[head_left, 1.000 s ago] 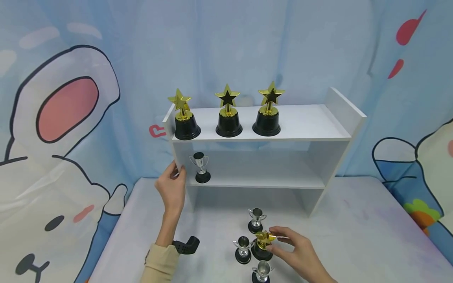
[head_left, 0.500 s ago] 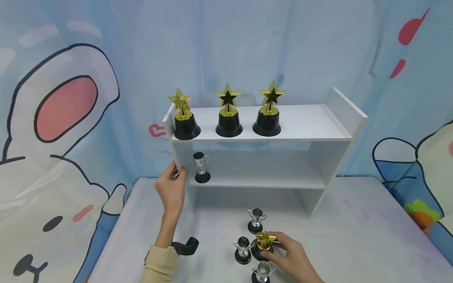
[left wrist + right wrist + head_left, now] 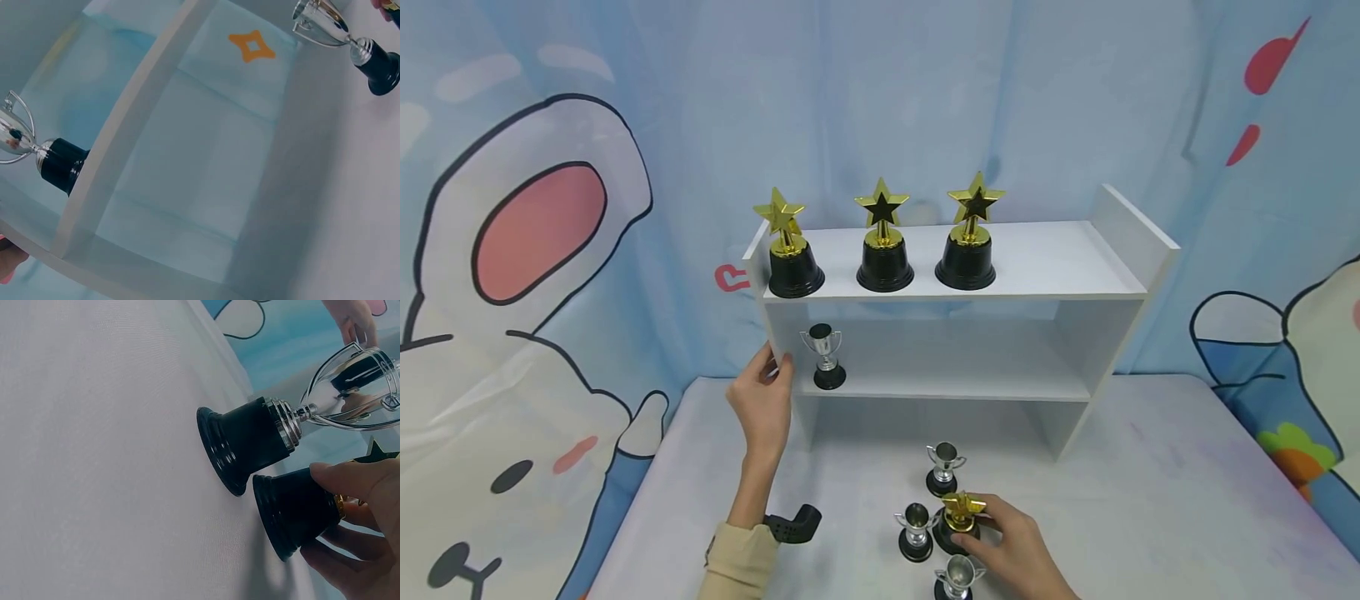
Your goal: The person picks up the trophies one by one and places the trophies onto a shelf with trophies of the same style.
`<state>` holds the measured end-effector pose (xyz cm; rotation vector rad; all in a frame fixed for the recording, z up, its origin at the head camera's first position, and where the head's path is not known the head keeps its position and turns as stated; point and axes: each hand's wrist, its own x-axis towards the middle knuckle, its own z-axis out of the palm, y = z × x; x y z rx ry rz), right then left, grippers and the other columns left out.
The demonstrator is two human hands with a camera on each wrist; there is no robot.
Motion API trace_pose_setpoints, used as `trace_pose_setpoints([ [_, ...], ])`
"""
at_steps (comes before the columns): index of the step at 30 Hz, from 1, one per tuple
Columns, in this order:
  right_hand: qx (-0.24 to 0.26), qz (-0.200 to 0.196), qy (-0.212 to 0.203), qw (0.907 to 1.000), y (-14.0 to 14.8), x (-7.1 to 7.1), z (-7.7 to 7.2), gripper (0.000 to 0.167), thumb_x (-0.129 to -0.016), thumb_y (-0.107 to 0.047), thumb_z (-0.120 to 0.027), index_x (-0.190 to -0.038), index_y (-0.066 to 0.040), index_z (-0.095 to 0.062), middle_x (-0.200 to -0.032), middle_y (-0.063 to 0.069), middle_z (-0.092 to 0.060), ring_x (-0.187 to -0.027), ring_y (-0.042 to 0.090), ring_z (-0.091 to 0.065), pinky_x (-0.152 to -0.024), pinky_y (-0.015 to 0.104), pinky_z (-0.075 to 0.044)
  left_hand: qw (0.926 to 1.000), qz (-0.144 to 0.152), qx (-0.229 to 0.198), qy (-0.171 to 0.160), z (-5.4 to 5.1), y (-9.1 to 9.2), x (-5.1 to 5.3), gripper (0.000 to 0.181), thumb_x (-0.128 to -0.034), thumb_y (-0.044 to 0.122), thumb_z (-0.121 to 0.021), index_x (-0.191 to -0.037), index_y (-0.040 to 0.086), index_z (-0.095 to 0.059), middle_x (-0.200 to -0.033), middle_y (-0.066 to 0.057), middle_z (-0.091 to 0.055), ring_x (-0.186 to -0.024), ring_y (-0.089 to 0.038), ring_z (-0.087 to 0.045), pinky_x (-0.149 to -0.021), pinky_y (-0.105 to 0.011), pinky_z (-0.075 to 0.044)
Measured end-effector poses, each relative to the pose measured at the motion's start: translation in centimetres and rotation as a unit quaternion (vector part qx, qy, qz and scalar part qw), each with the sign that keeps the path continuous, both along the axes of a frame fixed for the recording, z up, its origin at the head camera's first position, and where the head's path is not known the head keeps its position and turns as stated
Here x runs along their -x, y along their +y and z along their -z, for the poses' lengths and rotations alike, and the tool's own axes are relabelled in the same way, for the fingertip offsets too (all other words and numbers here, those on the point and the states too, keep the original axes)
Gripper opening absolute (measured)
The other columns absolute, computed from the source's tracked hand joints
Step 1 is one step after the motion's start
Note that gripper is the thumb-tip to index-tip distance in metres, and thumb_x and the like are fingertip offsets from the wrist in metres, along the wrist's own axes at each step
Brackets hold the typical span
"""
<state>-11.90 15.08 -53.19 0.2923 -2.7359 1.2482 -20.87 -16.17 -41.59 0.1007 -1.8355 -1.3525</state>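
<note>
My right hand [image 3: 1017,546] grips a gold star trophy [image 3: 958,515] among silver cup trophies on the table. In the right wrist view the thumb [image 3: 337,476] lies on the trophy's black base [image 3: 297,509], with fingers curled round the other side. Whether that base touches the table is hard to tell. Close by stand a silver cup [image 3: 916,532] to its left, another silver cup [image 3: 943,467] behind and a third silver cup [image 3: 958,577] in front. My left hand [image 3: 763,400] holds the left side panel of the white shelf [image 3: 947,393], thumb at its front edge.
On the top shelf stand three gold star trophies, left [image 3: 796,262], middle [image 3: 885,254] and right [image 3: 967,250]. A silver cup [image 3: 827,358] stands at the left of the middle shelf. A printed blue curtain [image 3: 1075,108] hangs behind the table [image 3: 1157,500].
My right hand has shifted slightly left and closed in on the star trophy, thumb now lower on it. The left hand and the shelf stay as they were.
</note>
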Motion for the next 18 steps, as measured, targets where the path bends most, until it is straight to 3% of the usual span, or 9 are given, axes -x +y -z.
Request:
trace_pose_setpoints([
  [4, -0.006, -0.001, 0.027, 0.9996, 0.03, -0.04, 0.14, 0.046, -0.067, -0.007, -0.094, -0.108, -0.011, -0.074, -0.104, -0.001, -0.076, -0.097, 0.022, -0.075, -0.082, 0.031, -0.065, 1.0, 0.004, -0.004, -0.004, 0.05, -0.03, -0.04, 0.032, -0.0934, 0.001, -0.07, -0.125, -0.002, -0.072, -0.114, -0.022, -0.075, -0.1, -0.032, -0.076, -0.085, -0.038, -0.063],
  [10, -0.018, 0.001, 0.104, 0.9945, 0.04, -0.03, 0.27, 0.049, -0.062, -0.006, -0.097, -0.104, -0.016, -0.074, -0.102, -0.006, -0.077, -0.092, 0.013, -0.074, -0.081, 0.033, -0.065, 0.9999, 0.009, -0.01, -0.002, 0.01, -0.05, -0.17, 0.032, -0.0933, 0.0, -0.07, -0.126, -0.002, -0.072, -0.114, -0.023, -0.075, -0.099, -0.034, -0.076, -0.085, -0.042, -0.063],
  [18, -0.013, 0.001, 0.094, 0.9955, 0.35, -0.17, 0.09, 0.047, -0.064, -0.007, -0.096, -0.105, -0.014, -0.074, -0.103, -0.003, -0.077, -0.094, 0.019, -0.075, -0.079, 0.033, -0.066, 0.9999, 0.014, -0.009, -0.006, -0.08, -0.02, -0.17, 0.033, -0.0931, -0.001, -0.07, -0.126, -0.003, -0.071, -0.116, -0.024, -0.074, -0.101, -0.036, -0.076, -0.085, -0.045, -0.063],
])
